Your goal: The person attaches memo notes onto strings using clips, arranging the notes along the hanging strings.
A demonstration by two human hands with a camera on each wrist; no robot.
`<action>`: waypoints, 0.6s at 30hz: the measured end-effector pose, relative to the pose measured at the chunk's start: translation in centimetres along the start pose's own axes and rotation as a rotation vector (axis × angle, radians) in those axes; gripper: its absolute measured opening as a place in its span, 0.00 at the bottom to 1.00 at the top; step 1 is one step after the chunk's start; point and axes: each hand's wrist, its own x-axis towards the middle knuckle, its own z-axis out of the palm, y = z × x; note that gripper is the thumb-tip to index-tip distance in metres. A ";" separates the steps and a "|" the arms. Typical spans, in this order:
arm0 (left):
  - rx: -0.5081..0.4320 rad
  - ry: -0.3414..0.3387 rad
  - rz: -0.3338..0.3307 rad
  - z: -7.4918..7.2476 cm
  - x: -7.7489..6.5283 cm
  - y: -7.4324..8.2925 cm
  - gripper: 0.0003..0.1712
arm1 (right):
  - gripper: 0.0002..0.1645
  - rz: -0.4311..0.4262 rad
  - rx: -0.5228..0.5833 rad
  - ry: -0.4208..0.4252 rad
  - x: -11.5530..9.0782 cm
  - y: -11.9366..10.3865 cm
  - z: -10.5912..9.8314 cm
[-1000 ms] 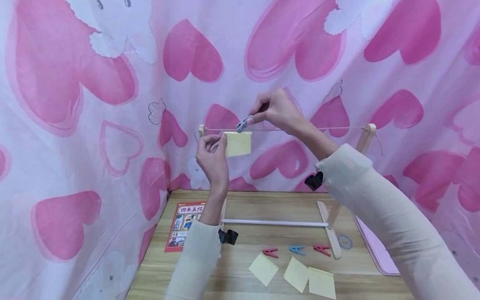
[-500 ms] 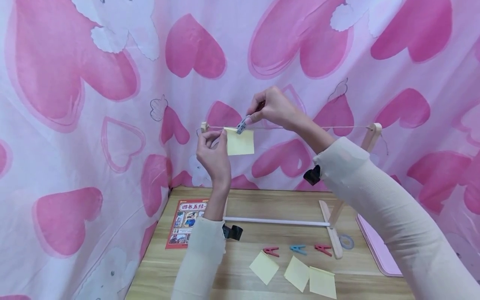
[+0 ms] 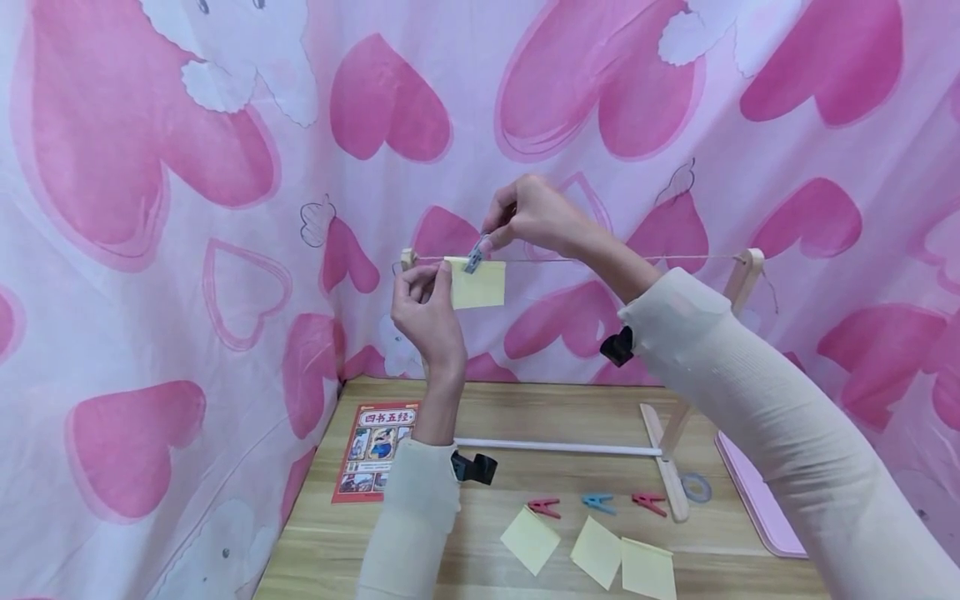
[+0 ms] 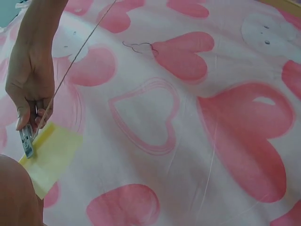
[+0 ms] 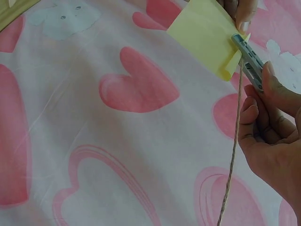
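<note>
A yellow sticky note hangs at the string, its top edge folded over. My left hand pinches the note's upper left corner between thumb and finger. Between the thumb and fingers of my right hand is a grey-blue clothespin, tilted, its tip over the note's top edge. In the right wrist view the clothespin lies across the folded edge of the note, right by the string. The left wrist view shows the clothespin on the note too.
A wooden stand with a post and a white rod carries the string. On the table lie red clothespins, a blue clothespin, several yellow notes, a tape roll, a red booklet and a pink board.
My right hand has moved slightly left and brought the clothespin from above the note's top edge down over it. My left hand keeps its pinch on the note.
</note>
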 end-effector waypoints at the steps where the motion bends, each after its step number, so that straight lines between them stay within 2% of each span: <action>1: -0.009 0.002 -0.002 0.1 0.0 0.0 0.07 | 0.05 0.002 -0.003 -0.005 0.0 0.0 0.0; 10: -0.012 0.027 0.000 0.2 -0.1 -0.1 0.06 | 0.06 0.013 -0.039 -0.039 0.4 -0.1 0.2; 18: -0.019 0.014 0.007 0.0 -0.3 -0.4 0.06 | 0.12 0.013 -0.039 -0.133 0.5 0.1 0.1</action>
